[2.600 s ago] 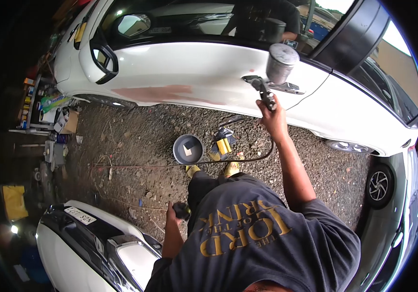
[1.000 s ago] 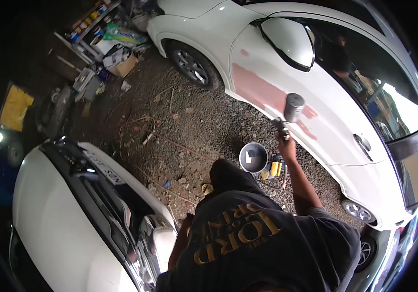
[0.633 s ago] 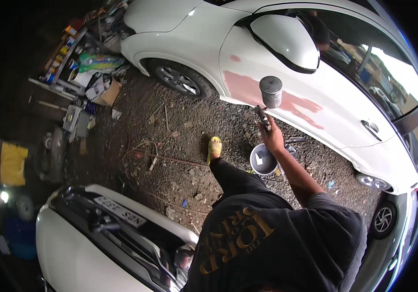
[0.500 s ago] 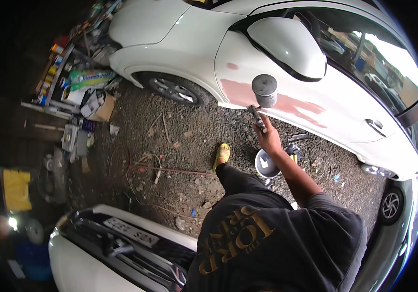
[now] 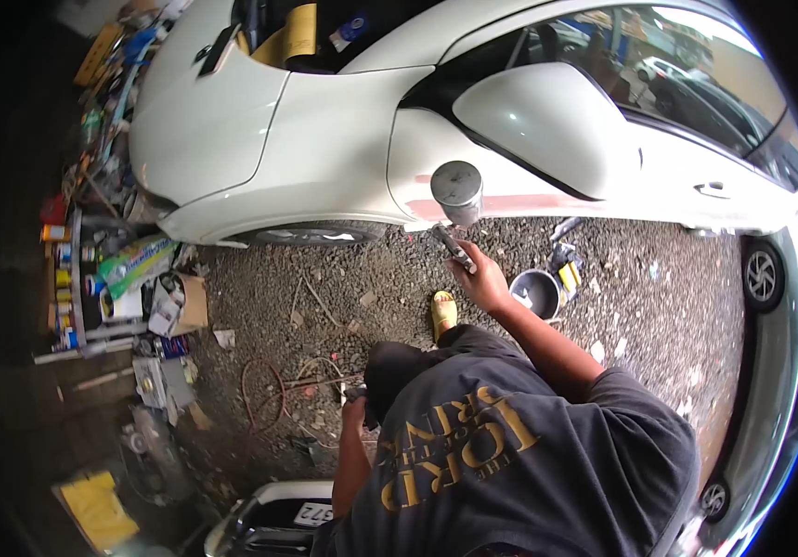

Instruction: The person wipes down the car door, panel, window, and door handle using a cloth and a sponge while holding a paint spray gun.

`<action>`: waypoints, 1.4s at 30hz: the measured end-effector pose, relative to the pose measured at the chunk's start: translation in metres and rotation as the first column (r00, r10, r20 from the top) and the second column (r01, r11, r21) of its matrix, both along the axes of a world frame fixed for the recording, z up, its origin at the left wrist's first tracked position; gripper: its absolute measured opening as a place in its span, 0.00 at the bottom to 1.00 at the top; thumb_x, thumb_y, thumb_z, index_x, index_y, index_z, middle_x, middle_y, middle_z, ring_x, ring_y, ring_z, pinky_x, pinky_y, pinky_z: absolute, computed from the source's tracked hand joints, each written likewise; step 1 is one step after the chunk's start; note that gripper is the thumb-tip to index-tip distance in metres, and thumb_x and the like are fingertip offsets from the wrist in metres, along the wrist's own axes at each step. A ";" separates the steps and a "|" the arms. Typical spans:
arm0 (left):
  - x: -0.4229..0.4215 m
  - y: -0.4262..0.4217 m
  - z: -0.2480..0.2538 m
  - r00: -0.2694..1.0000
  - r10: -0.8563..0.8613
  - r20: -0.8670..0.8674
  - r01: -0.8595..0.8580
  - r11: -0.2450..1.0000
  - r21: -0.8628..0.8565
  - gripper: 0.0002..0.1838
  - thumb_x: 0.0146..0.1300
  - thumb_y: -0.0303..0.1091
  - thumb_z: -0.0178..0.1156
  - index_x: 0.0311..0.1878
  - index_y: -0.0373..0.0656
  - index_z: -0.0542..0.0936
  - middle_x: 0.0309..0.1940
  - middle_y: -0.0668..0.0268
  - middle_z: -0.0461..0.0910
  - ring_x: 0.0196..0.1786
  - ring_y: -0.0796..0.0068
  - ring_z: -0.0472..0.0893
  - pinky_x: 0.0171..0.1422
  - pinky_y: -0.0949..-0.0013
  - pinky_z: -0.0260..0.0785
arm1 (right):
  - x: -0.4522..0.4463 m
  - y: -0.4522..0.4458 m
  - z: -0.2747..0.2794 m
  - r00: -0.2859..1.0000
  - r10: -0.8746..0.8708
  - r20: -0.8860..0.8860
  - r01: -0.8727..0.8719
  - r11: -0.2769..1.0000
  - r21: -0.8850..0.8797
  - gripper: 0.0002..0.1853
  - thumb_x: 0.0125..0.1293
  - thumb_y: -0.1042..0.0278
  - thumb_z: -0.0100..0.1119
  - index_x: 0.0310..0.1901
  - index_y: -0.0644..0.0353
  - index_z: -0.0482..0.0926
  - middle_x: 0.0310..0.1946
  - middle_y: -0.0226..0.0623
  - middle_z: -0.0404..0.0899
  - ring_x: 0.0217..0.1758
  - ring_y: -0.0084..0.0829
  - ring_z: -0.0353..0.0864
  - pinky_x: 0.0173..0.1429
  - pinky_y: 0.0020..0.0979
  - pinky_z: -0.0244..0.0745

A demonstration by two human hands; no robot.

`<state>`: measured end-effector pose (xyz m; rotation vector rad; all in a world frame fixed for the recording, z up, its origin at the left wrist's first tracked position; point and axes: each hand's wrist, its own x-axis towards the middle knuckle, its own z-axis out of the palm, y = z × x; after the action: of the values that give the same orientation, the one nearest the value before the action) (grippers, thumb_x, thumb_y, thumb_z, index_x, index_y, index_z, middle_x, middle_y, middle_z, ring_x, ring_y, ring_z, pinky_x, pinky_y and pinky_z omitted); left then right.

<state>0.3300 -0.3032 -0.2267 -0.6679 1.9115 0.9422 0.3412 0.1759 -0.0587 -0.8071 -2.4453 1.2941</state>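
My right hand (image 5: 480, 278) is closed round the handle of a spray gun (image 5: 453, 247), whose metal cup (image 5: 457, 190) stands upright above it. The gun is beside the lower front part of a white car's door (image 5: 529, 167), near a reddish-brown patch (image 5: 519, 201) that the cup partly covers. No contact between gun and car can be made out. Low at my left side, my left hand (image 5: 354, 408) is closed on a small dark object, too unclear to name. The white side mirror (image 5: 547, 125) juts out to the right of the cup.
A grey bucket (image 5: 536, 294) and yellow items (image 5: 569, 276) lie on the gravel (image 5: 640, 316). A coiled hose (image 5: 264, 395) is at the left. Beyond it are a cluttered shelf (image 5: 69, 278) and a cardboard box (image 5: 193, 304). Another white car (image 5: 273, 501) is behind me, low in view.
The view has shifted toward the car's front, showing its open engine area. My right hand has carried the spray gun from the door handle to the door's front. My left hand shows again.
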 end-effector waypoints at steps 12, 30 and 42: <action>-0.209 0.029 0.031 0.756 -0.654 -0.020 0.654 0.754 0.053 0.28 0.63 0.51 0.70 0.53 0.33 0.85 0.45 0.59 0.88 0.44 0.67 0.86 0.50 0.60 0.77 | -0.013 -0.099 -0.002 0.917 -0.394 0.063 0.399 0.906 -0.140 0.29 0.70 0.48 0.69 0.67 0.53 0.74 0.49 0.54 0.86 0.46 0.54 0.87 0.49 0.47 0.80; -0.442 0.383 0.187 -0.868 -0.105 -0.485 0.306 0.655 -0.691 0.31 0.68 0.37 0.69 0.73 0.52 0.73 0.79 0.47 0.59 0.81 0.33 0.53 0.83 0.37 0.50 | -0.052 -0.120 -0.177 0.773 -0.629 -0.084 0.592 0.762 -0.263 0.25 0.69 0.49 0.68 0.63 0.52 0.80 0.49 0.52 0.86 0.53 0.57 0.85 0.56 0.45 0.79; -0.432 0.403 0.139 -0.962 0.060 -0.267 0.232 0.699 -0.677 0.28 0.84 0.51 0.41 0.78 0.48 0.70 0.82 0.51 0.55 0.84 0.39 0.45 0.85 0.42 0.37 | -0.080 -0.101 -0.392 0.759 -0.611 -0.226 0.515 0.775 -0.367 0.23 0.70 0.55 0.69 0.60 0.58 0.78 0.49 0.49 0.86 0.52 0.54 0.86 0.56 0.42 0.79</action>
<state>-0.1019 0.1000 -0.0873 -1.5642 -1.3608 -0.4461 0.2616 0.0747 -0.4507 -1.1770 -1.5742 1.3945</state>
